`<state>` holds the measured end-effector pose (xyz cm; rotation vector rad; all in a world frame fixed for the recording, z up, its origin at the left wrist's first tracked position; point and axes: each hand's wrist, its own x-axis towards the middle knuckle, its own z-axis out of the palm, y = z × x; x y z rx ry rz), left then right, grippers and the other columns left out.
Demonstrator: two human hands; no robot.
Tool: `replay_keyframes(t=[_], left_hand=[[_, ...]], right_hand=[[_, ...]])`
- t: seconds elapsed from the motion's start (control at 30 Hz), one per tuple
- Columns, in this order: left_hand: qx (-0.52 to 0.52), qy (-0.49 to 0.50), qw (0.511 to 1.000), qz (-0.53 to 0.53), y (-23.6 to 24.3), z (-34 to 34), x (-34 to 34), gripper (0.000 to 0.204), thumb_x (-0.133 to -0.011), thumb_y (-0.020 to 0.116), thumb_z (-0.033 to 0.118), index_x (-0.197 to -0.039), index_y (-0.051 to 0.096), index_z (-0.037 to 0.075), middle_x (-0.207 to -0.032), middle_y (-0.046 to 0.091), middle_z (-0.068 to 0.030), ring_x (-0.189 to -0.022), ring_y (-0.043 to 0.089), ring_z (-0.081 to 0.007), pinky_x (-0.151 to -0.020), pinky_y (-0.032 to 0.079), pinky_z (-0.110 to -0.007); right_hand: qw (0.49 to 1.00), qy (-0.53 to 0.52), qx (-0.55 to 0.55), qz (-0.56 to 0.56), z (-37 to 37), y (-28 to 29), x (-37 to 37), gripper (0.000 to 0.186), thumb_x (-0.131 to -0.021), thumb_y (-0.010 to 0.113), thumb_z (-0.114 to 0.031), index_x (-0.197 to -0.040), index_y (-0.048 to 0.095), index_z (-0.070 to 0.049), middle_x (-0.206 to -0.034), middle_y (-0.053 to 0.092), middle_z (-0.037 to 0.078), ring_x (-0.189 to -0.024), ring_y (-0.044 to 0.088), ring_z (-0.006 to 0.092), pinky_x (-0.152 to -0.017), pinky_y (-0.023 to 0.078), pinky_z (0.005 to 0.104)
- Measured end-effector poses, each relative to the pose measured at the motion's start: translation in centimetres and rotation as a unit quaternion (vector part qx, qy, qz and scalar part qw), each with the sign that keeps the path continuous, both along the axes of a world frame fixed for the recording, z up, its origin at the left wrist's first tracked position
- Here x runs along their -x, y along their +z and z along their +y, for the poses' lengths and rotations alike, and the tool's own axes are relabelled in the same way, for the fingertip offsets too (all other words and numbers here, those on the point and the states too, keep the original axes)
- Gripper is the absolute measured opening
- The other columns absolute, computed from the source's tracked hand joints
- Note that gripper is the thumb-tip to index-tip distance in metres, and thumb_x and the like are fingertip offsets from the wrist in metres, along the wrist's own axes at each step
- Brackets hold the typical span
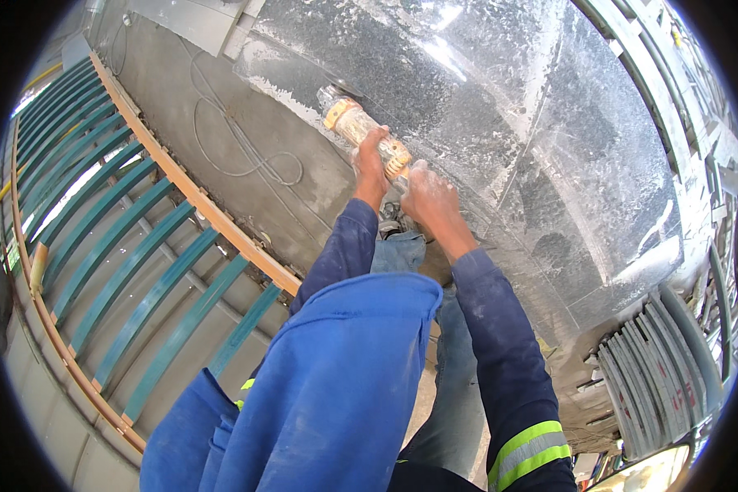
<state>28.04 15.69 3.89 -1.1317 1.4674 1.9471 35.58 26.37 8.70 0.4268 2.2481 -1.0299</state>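
A dust-covered orange angle grinder (pixel 356 125) is in both my hands, its head and disc toward the far left. My left hand (pixel 371 164) is closed around the middle of its body. Farther back, my right hand (pixel 430 199) wraps the rear end, with white dust on the knuckles. The grinder's disc, mostly hidden by its head, lies at the left edge of a large dark grey slab (pixel 476 107) streaked with white dust. Whether the disc touches the slab I cannot tell.
A rack with teal slats and an orange-brown frame (pixel 197 197) stands at left. A loose grey cable (pixel 242 143) coils on the concrete floor (pixel 160 74). Grey curved slats (pixel 652 369) are stacked at lower right. Blue cloth (pixel 336 369) hangs below me, over my legs.
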Motion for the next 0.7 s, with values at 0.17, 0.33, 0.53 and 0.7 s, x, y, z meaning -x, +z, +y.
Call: replay_keyframes(t=[0.17,0.33,0.53,0.7], left_hand=[[0.012,-0.01,1.0,0.008,-0.7,-0.9,2.7,0.022,-0.079,0.064,0.022,-0.093,0.056,0.008,-0.078,0.057,-0.0062,-0.065,0.062,-0.0224,-0.058,0.055,-0.038],[0.014,-0.011,1.0,-0.017,-1.3,-1.4,3.6,0.027,-0.077,0.065,0.021,-0.096,0.054,0.006,-0.082,0.056,-0.008,-0.068,0.061,-0.0246,-0.062,0.056,-0.041],[0.004,-0.011,1.0,-0.019,0.2,-0.2,0.3,0.024,-0.079,0.065,0.02,-0.095,0.055,0.005,-0.081,0.057,-0.0076,-0.067,0.062,-0.0234,-0.062,0.057,-0.04],[0.002,0.004,1.0,-0.009,0.0,-0.1,-0.8,0.023,-0.078,0.064,0.019,-0.096,0.055,0.005,-0.081,0.057,-0.0069,-0.068,0.062,-0.0226,-0.061,0.056,-0.04]], right_hand=[[0.999,-0.004,-0.006,0.05,-1.2,-1.4,2.0,0.029,-0.077,0.06,-0.009,-0.101,0.054,0.004,-0.091,0.069,0.025,-0.089,0.069,0.0374,-0.077,0.055,0.0453],[1.0,0.002,-0.006,0.028,-1.6,-1.8,2.6,0.028,-0.077,0.061,-0.01,-0.101,0.055,0.004,-0.091,0.069,0.025,-0.088,0.069,0.0376,-0.077,0.055,0.045],[1.0,-0.011,-0.003,0.023,-0.3,0.2,-0.2,0.028,-0.077,0.061,-0.011,-0.1,0.055,0.004,-0.09,0.068,0.025,-0.087,0.069,0.0389,-0.077,0.055,0.046],[1.0,-0.006,0.0,-0.001,-0.2,0.4,-1.0,0.026,-0.078,0.058,-0.01,-0.099,0.054,0.005,-0.09,0.068,0.026,-0.088,0.068,0.0408,-0.078,0.054,0.0482]])
